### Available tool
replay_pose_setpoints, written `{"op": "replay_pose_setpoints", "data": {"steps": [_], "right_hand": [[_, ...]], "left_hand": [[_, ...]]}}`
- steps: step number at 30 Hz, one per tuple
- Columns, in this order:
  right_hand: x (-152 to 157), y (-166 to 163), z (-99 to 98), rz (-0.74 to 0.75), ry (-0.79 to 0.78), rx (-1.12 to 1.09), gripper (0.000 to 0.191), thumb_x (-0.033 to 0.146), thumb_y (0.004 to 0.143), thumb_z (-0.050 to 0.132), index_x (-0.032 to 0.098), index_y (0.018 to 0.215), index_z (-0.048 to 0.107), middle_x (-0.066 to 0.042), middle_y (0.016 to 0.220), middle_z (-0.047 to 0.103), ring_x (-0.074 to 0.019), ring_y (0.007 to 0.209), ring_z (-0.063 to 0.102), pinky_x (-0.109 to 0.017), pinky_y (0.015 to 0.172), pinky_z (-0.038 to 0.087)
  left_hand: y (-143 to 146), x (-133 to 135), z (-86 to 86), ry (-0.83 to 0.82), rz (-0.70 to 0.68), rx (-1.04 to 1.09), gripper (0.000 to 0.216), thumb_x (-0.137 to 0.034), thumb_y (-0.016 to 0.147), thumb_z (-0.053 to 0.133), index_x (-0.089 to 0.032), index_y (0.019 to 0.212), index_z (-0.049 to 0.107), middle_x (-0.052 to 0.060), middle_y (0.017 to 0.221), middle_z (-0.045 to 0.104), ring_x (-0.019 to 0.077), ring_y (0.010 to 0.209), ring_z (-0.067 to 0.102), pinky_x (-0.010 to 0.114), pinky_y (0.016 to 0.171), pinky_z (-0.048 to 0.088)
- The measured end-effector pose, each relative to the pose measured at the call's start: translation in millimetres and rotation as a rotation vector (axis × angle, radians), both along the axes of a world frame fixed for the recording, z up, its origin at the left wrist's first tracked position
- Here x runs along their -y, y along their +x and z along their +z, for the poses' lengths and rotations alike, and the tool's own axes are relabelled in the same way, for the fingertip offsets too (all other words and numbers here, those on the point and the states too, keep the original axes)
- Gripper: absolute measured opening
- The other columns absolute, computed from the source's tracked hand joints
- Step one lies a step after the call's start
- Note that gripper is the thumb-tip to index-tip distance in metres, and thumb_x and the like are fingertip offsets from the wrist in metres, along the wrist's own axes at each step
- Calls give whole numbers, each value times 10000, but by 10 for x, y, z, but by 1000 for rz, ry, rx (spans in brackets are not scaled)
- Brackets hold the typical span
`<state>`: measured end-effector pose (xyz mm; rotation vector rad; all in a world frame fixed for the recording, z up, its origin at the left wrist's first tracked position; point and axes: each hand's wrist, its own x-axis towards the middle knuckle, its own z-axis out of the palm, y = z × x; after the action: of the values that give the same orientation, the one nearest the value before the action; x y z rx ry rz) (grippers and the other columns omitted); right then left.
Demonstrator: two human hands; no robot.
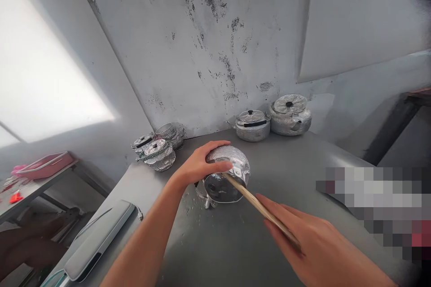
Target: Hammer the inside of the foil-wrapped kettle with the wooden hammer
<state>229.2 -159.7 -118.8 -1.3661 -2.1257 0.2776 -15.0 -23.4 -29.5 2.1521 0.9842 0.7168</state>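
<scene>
right hand: lower right, nearest the camera – holds a wooden stick, fingers laid long along it, not curled tight.
stick: slants up-left from the right hand; far tip touches the kettle at its rim, just under the left thumb.
left hand: arm comes in from the bottom, palm clamped over the top of the kettle, thumb across its front edge.
kettle: shiny metal, tipped on its side in the mid. of the grey tabletop, one round face toward the camera.
grey case: flat, near the left edge of the tabletop, well apart from both hands.
small kettles: a bunch at the far-left corner – touching each other.
two bigger kettles: side by side at the far edge, against the stained wall.
pink tray: on a separate side table, far left.
</scene>
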Motion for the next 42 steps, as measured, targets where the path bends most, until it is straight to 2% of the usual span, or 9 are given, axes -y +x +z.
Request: {"op": "replay_pose_setpoints", "data": {"steps": [7, 14, 19, 22, 27, 32, 37, 40, 42], "right_hand": [[-89, 82, 34, 10, -6, 60, 273, 372, 1032, 414, 300, 1161, 643, -24, 1028, 782, -225, 883, 770, -297, 618, 562], [-316, 301, 36, 23, 108, 173, 206, 385, 1015, 472, 283, 1085, 637, 41, 746, 754, -178, 567, 704, -285, 518, 467], [-363, 392, 132, -63, 257, 134, 170, 381, 1016, 452, 269, 1053, 575, 42, 645, 684, -152, 458, 604, -259, 480, 395], [-349, 402, 202, -99, 281, 104, 136, 359, 992, 463, 271, 968, 563, 52, 578, 604, -139, 429, 531, -253, 482, 363], [-383, 437, 196, -115, 298, 239, 317, 380, 994, 437, 269, 700, 389, 75, 507, 429, -118, 413, 422, -235, 466, 314], [-438, 497, 155, -96, 332, 380, 364, 452, 973, 490, 259, 672, 426, 61, 509, 513, -131, 442, 495, -244, 504, 320], [-456, 457, 132, -135, 348, 461, 491, 642, 877, 591, 249, 609, 470, 32, 484, 572, -170, 442, 549, -265, 516, 260], [-459, 419, 135, -177, 345, 515, 499, 655, 894, 564, 246, 612, 523, 13, 489, 605, -204, 460, 591, -276, 533, 214], [-454, 397, 160, -212, 338, 549, 512, 668, 919, 521, 244, 635, 571, -4, 498, 626, -232, 472, 616, -285, 543, 182]], "left_hand": [[-130, -74, 28, 26, 138, -49, 641, -635, 890, 642, -274, 1418, 604, 66, 1452, 599, 328, 1321, 550, 453, 1140, 412], [-492, -88, 217, 10, 262, -216, 815, -720, 813, 671, -278, 1484, 530, 98, 1495, 555, 354, 1331, 539, 454, 1108, 431], [-528, 101, 274, 64, 378, -115, 893, -759, 796, 662, -291, 1526, 451, 146, 1512, 480, 390, 1334, 502, 476, 1063, 463], [-460, 328, 154, 49, 423, -79, 1089, -732, 724, 757, -368, 1614, 246, 158, 1468, 417, 396, 1289, 516, 515, 1047, 474], [-479, 766, -215, -7, 463, -36, 1078, -630, 716, 817, -443, 1592, 217, 102, 1331, 389, 339, 1246, 532, 518, 1085, 461], [-606, 1055, -378, 7, 475, -61, 1142, -682, 692, 814, -450, 1594, 154, 114, 1476, 330, 370, 1345, 471, 539, 1109, 436], [-600, 1032, -174, 100, 471, -118, 724, -723, 926, 511, -383, 1541, 336, 92, 1628, 240, 348, 1431, 411, 532, 1156, 377], [-506, 791, 81, 244, 427, -144, 601, -664, 997, 399, -309, 1477, 467, 95, 1605, 340, 310, 1490, 338, 480, 1204, 313], [-407, 560, 254, 263, 308, -197, 566, -647, 1011, 352, -295, 1390, 581, 82, 1547, 452, 302, 1445, 407, 459, 1196, 320]]}}
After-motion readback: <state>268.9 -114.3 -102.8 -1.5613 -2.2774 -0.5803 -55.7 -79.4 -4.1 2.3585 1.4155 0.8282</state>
